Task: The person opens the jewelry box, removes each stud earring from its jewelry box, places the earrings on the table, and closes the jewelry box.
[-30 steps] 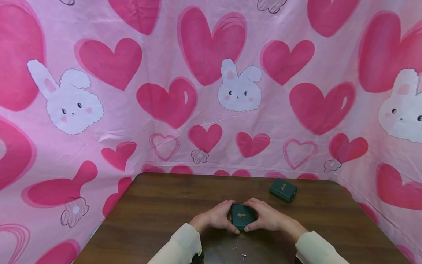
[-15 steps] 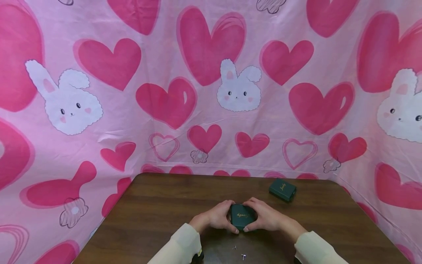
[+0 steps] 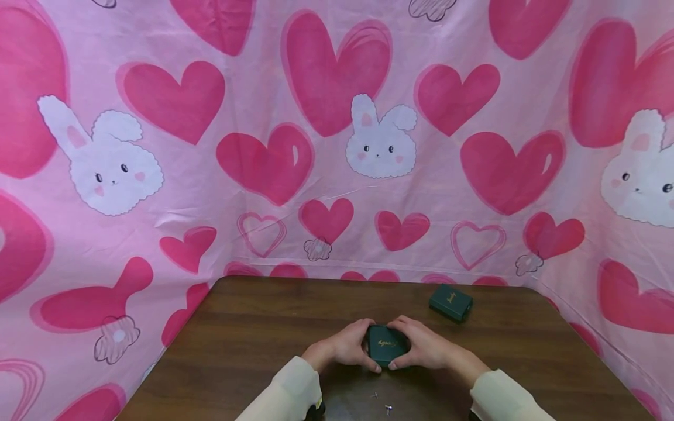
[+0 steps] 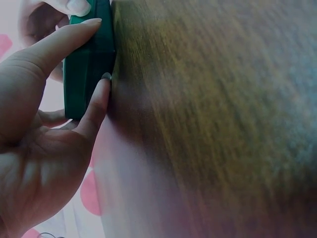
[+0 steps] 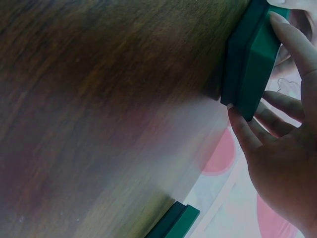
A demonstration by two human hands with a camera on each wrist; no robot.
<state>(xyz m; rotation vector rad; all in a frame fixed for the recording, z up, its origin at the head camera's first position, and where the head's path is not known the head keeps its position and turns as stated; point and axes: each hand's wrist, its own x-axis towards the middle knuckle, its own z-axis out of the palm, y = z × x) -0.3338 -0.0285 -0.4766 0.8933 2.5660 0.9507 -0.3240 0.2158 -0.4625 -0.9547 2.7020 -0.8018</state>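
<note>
A small dark green box [image 3: 387, 344] with gold lettering on its lid lies on the table between both hands. My left hand [image 3: 348, 346] grips its left side, thumb at the near edge and fingers round the far side. From the right, my right hand [image 3: 425, 345] holds it the same way, the two thumbs close together at the front. In the left wrist view the green box [image 4: 89, 64] looks closed, with the little finger low on its side. The right wrist view shows the box [image 5: 255, 64] against the tabletop; its inside is hidden.
Another green box [image 3: 451, 303] with gold lettering stands at the table's back right. Two tiny shiny pieces, perhaps earrings, lie near the front: one small piece [image 3: 375, 394] and one brighter piece [image 3: 388, 409]. A pink heart-and-rabbit cloth [image 3: 326, 164] hangs behind the wooden table [image 3: 274, 327].
</note>
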